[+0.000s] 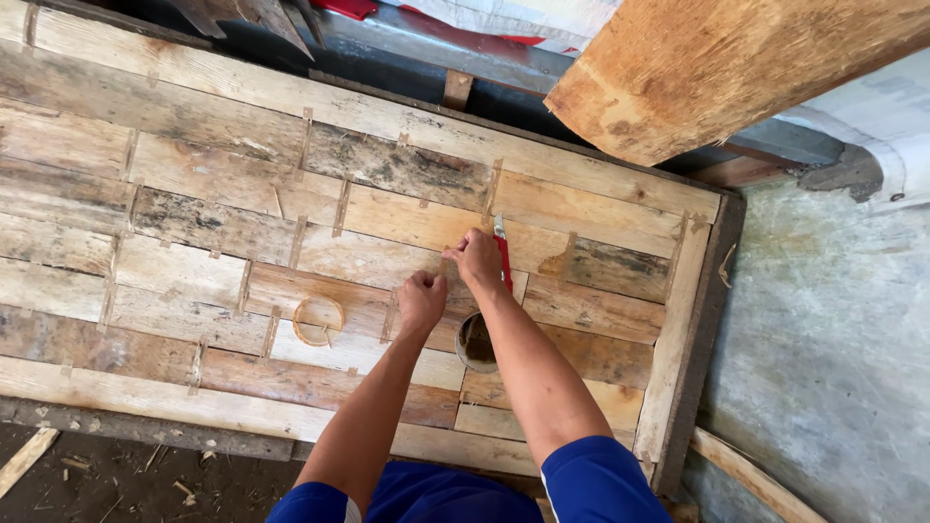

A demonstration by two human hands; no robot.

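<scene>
My right hand [477,260] holds a red-handled knife [503,260], its blade tip pointing up at a seam between planks of the wooden panel [223,184]. Just left of it, my left hand [421,295] is curled into a fist and presses on the planks, and I cannot see anything inside it. A roll of tan tape [319,321] lies on the panel to the left of my left hand. A round dark container [475,344] sits on the planks, partly hidden behind my right forearm.
Short strips of tan tape [341,205] cross many plank joints. A thick wooden beam [717,68] overhangs the upper right. Grey concrete floor [833,349] lies to the right, dirt with wood scraps [116,479] at the lower left. A loose wooden strip [746,475] rests at the lower right.
</scene>
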